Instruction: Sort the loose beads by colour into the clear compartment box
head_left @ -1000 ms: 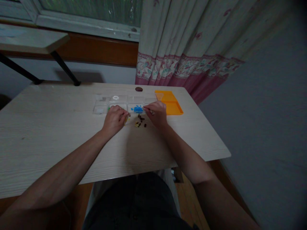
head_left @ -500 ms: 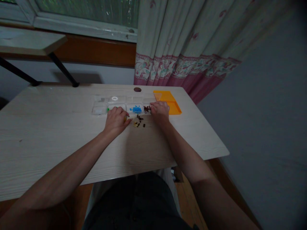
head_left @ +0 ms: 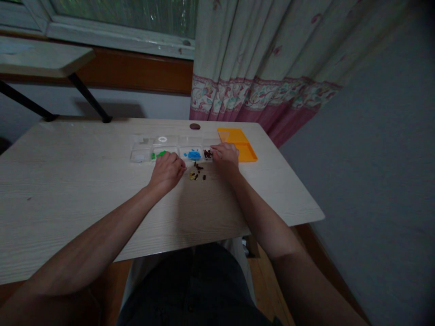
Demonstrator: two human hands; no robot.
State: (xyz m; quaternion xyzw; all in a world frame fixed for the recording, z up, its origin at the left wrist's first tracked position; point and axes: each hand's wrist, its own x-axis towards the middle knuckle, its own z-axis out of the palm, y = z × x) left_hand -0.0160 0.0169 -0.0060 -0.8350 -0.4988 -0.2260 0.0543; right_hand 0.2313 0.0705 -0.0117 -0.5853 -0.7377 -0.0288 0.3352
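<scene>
My left hand rests on the table just in front of the clear box, thumb and fingertips pressed together. Whatever lies between them is too small to make out. My right hand is at the box's right end, its fingers bent together over the compartment of dark brown pieces; what they hold is hidden. The clear compartment box also has blue pieces and green pieces. Between my hands, a small loose pile of brown and yellowish pieces lies on the tabletop.
An open orange case lies right of the box, partly behind my right hand. A brown oval is at the table's back edge. A raised shelf on black legs stands at the left. Curtain and wall bound the right.
My left thumb and fingers have closed together, and more green pieces show beside that hand. My right hand has shifted very slightly left over the brown pieces.
</scene>
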